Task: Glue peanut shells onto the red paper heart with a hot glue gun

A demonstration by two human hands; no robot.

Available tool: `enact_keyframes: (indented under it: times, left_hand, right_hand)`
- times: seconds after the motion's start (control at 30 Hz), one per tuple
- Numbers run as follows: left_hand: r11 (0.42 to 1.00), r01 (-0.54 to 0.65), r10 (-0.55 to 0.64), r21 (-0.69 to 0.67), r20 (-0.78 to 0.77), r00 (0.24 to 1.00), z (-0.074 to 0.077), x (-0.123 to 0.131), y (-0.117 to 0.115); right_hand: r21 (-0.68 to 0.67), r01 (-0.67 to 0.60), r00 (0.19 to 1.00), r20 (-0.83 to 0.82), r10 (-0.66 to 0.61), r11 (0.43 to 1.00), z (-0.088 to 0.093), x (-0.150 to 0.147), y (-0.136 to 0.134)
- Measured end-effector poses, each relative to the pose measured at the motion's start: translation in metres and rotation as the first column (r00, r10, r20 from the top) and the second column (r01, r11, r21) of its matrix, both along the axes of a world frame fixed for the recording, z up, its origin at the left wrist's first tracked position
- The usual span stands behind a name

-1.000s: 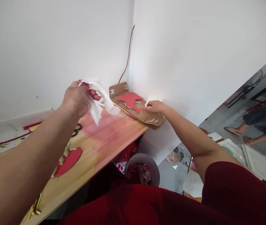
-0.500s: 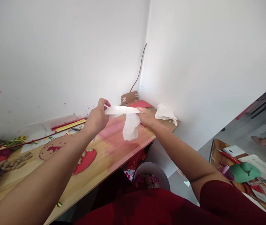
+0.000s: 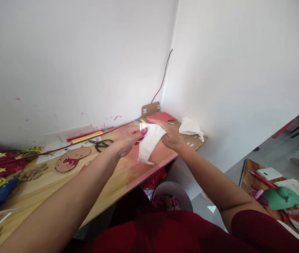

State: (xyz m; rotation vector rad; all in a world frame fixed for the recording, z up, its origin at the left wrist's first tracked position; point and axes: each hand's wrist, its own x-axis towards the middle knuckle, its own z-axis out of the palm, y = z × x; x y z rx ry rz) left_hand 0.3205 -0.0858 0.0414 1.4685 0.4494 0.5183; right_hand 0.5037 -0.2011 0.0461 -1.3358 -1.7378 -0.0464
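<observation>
A white tissue [image 3: 151, 140] hangs between my two hands above the pink-stained part of the wooden table [image 3: 118, 179]. My left hand [image 3: 128, 140] pinches its upper left edge between thumb and fingers. At the tissue's right side my right hand [image 3: 171, 135] holds the other edge, its index finger stretched along the top. Behind my right hand, a second crumpled white tissue [image 3: 190, 127] lies on brown cardboard [image 3: 198, 141] near the corner.
Black scissors [image 3: 103, 144], a red-stained cardboard heart [image 3: 72, 160], peanuts [image 3: 32, 173] and a blue glue gun [image 3: 3, 195] lie to the left. Below the table edge stands a bin [image 3: 186, 196]. At right, another table holds a green object [image 3: 282, 198]. A person's feet show far right.
My hands have come closer together, and the tissue that was stretched flat between them now hangs down in folds. The view has shifted slightly left, bringing the scissors into sight.
</observation>
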Motion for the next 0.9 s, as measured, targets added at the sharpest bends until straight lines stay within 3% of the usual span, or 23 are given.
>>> enact_keyframes:
  times: [0.13, 0.23, 0.3, 0.4, 0.5, 0.53, 0.6, 0.67, 0.73, 0.8, 0.9]
  left_hand:
    - [0.964, -0.245, 0.257, -0.107, 0.122, 0.959, 0.002, -0.002, 0.003]
    - [0.921, -0.366, 0.386, -0.136, 0.183, 0.904, 0.009, -0.004, 0.01]
    - [0.917, -0.383, 0.398, -0.11, 0.232, 0.887, 0.011, -0.003, 0.012]
    - [0.929, -0.362, 0.368, -0.069, 0.249, 0.896, 0.011, 0.001, 0.009]
    - [0.936, -0.346, 0.352, -0.068, 0.221, 0.909, 0.01, 0.003, 0.004]
    - [0.931, -0.359, 0.366, -0.072, 0.195, 0.91, 0.009, 0.003, 0.004]
    - [0.91, -0.412, 0.414, -0.049, 0.122, 0.902, 0.008, 0.001, 0.005]
    - [0.886, -0.461, 0.46, 0.046, 0.038, 0.887, 0.007, -0.002, 0.009]
    - [0.867, -0.472, 0.481, 0.161, -0.027, 0.876, 0.004, -0.005, 0.015]
    - [0.856, -0.465, 0.49, 0.226, -0.066, 0.869, 0.001, -0.008, 0.02]
    - [0.853, -0.471, 0.497, 0.224, -0.075, 0.865, -0.001, -0.008, 0.025]
  right_hand:
    - [-0.087, 0.183, 0.983, 0.036, -0.181, 0.979, -0.01, 0.01, 0.005]
    - [-0.225, 0.322, 0.906, -0.208, -0.368, 0.92, -0.009, 0.012, 0.005]
    - [-0.331, 0.213, 0.822, -0.448, -0.352, 0.919, -0.005, 0.004, 0.003]
    - [-0.388, -0.073, 0.68, -0.693, -0.239, 0.919, 0.0, -0.014, 0.003]
    - [-0.305, -0.121, 0.604, -0.778, -0.174, 0.945, -0.002, -0.027, 0.008]
    - [-0.26, -0.09, 0.612, -0.776, -0.153, 0.961, -0.003, -0.029, 0.008]
    - [-0.178, -0.007, 0.707, -0.697, -0.121, 0.984, -0.003, -0.031, 0.008]
    - [-0.146, 0.069, 0.838, -0.528, -0.136, 0.987, -0.001, -0.032, 0.004]
    - [-0.153, 0.136, 0.91, -0.371, -0.184, 0.979, 0.002, -0.033, 0.0]
    - [-0.156, 0.175, 0.926, -0.309, -0.216, 0.972, 0.004, -0.035, -0.002]
    - [-0.143, 0.161, 0.914, -0.352, -0.202, 0.977, 0.004, -0.034, -0.002]
